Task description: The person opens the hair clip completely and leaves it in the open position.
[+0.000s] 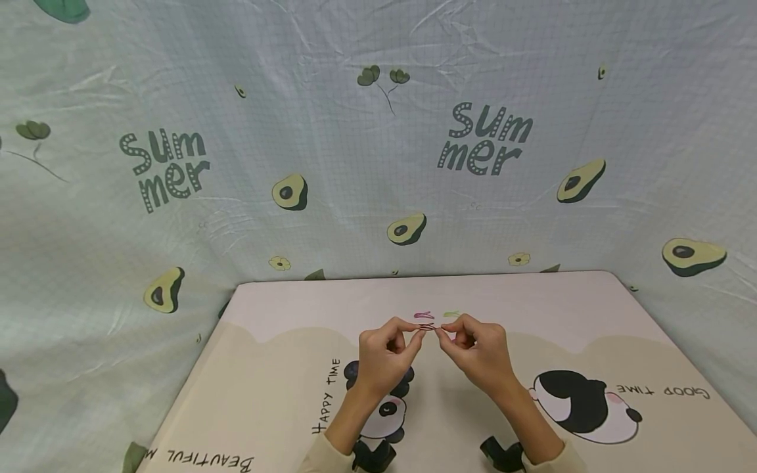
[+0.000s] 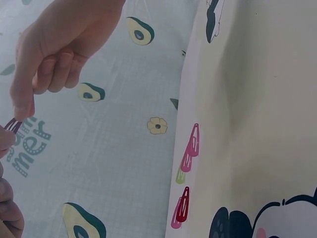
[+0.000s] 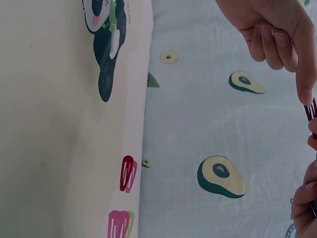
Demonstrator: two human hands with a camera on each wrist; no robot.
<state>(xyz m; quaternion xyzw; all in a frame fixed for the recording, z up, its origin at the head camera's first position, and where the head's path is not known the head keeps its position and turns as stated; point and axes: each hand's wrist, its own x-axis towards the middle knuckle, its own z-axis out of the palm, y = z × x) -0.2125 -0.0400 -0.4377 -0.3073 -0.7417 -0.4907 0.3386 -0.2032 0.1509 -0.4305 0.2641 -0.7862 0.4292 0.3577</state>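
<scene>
My left hand (image 1: 386, 355) and right hand (image 1: 480, 355) meet above the table's far part, thumb and forefinger of each pinching one end of a dark purplish-red snap hair clip (image 2: 15, 126). In the right wrist view, the clip (image 3: 310, 110) lies between the fingertips of both hands, mostly covered. Other fingers curl inward. Below on the table are two groups of snap clips: a red clip (image 2: 183, 204) overlapping a pink clip (image 2: 175, 216), and pink clips (image 2: 195, 140) beside a light green clip (image 2: 181, 175).
The table (image 1: 266, 368) wears a beige and pale pink cover with cartoon animals and lettering. Behind it hangs a pale curtain (image 1: 331, 144) printed with avocados and words, close along the table's far edge (image 1: 426, 277).
</scene>
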